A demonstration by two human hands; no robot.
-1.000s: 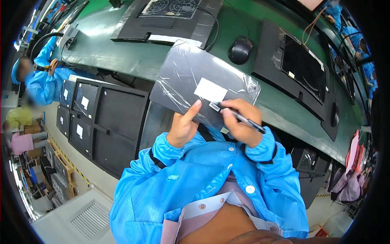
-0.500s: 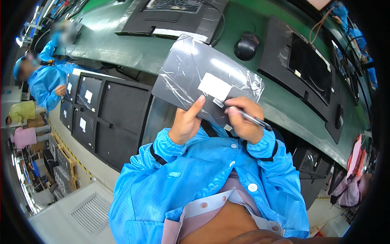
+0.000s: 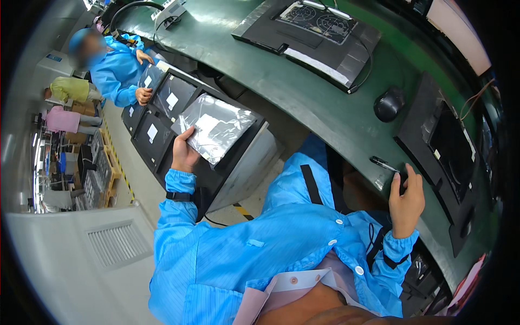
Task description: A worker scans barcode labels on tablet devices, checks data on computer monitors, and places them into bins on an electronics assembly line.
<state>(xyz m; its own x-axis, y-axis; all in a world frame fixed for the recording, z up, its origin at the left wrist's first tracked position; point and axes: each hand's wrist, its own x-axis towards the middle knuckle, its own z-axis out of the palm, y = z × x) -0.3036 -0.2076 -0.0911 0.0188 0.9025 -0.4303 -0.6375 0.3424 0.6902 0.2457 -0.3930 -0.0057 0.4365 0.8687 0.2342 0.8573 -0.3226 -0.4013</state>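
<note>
The flat panel (image 3: 219, 128), wrapped in clear film, is in the left hand (image 3: 185, 154) — thumb on the upper face, hand closed on the near left edge. The panel is positioned above the near part of a black divided tray (image 3: 238, 156); whether the two touch cannot be told. One corner points right, toward the bench (image 3: 317, 111), and another toward the wearer. Creased film obscures the outline, so the long axis cannot be determined.

The pen (image 3: 385, 164) lies on the bench, its long axis running from upper left to lower right, with the lower end at the right hand (image 3: 407, 203). The right hand is partly open, fingers loosely bent and thumb apart; fingertip contact with the pen cannot be confirmed.

The tray compartments contain dark panels (image 3: 179, 88) bearing white labels (image 3: 152, 131).
</note>
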